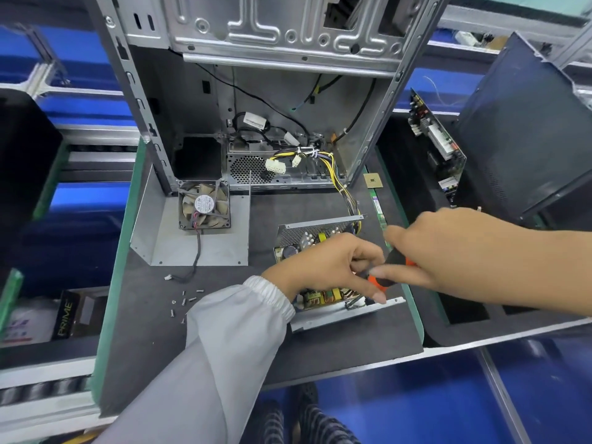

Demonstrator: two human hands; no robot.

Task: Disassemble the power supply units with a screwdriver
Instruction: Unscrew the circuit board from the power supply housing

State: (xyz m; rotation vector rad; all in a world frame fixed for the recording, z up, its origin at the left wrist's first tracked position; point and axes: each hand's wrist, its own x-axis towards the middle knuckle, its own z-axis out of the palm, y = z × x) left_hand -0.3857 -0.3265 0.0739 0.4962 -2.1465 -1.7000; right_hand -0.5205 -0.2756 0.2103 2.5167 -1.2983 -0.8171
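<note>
1. The opened power supply unit (320, 238) lies on the dark mat, long axis running near-left to far-right.
2. The right hand (448, 251) grips the orange-black screwdriver (389, 267) above it.
3. The left hand (323, 264) pinches near the tip.

We look down on a dark work mat (320, 341) with green edging. An opened power supply unit (323, 302) lies on it, lid off, circuit board exposed. Our right hand (455, 251) grips an orange-and-black screwdriver (389, 270) over the unit; our left hand (330, 264), white sleeve at the wrist, has fingers curled at the tool's shaft. A yellow-and-black wire bundle (349, 200) runs from the unit into an empty computer case (256, 91) standing behind. A cooling fan (204, 205) rests on a bent metal cover (166, 238). Loose screws (184, 302) lie scattered near the left sleeve.
</note>
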